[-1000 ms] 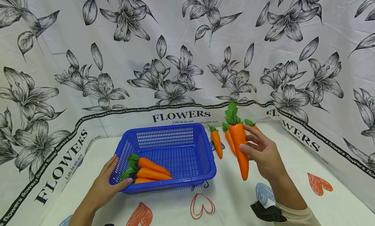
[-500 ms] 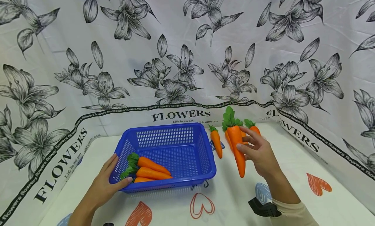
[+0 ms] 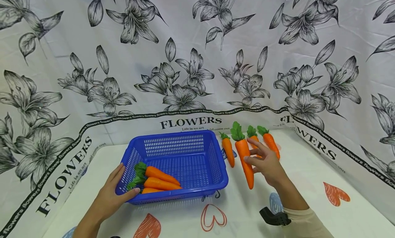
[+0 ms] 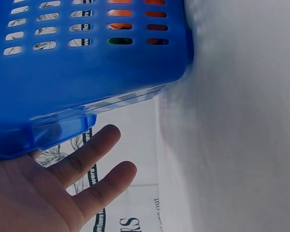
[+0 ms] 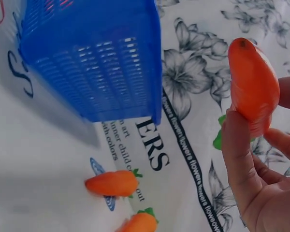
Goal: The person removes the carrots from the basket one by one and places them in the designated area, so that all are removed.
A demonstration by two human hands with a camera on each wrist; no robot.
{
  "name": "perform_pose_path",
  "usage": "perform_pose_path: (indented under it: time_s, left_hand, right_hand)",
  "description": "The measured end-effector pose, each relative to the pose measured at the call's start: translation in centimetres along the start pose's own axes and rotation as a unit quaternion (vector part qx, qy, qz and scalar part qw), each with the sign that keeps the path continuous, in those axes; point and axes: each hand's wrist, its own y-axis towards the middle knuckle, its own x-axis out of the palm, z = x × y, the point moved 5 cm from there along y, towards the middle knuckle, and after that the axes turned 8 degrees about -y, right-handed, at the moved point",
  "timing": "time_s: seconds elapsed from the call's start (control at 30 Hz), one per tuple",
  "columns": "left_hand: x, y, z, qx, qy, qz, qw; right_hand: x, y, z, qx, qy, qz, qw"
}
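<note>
The held carrot [image 3: 242, 149] and the right hand [image 3: 267, 165] pinching its middle sit nearer the blue basket [image 3: 197, 190] than a second ago; the left hand [image 3: 110, 191] lies spread against the basket's side. The carrot looks light, firm, slightly slick, best pinched round its thicker upper half

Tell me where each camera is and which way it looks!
Head: on the head, looking forward and down at the basket; left hand and right hand show.
Left wrist: on that wrist, facing the basket's outside; left hand partly shows.
Right wrist: on that wrist, facing the held carrot; right hand shows.
Head and right wrist share that carrot.
</note>
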Motion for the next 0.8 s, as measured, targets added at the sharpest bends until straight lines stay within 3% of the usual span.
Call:
perform_pose_path:
  time_s: [0.53, 0.8]
  left_hand:
    - [0.1, -0.1, 0.1, -0.005, 0.008, -0.003, 0.9999]
    - [0.0, 0.0, 0.2, 0.006, 0.005, -0.001, 1.0]
  right_hand:
    - [0.5, 0.9, 3.5, 0.067, -0.031, -0.025, 0.997]
    - [1.0, 1.0, 4.4, 0.077, -0.043, -0.063, 0.994]
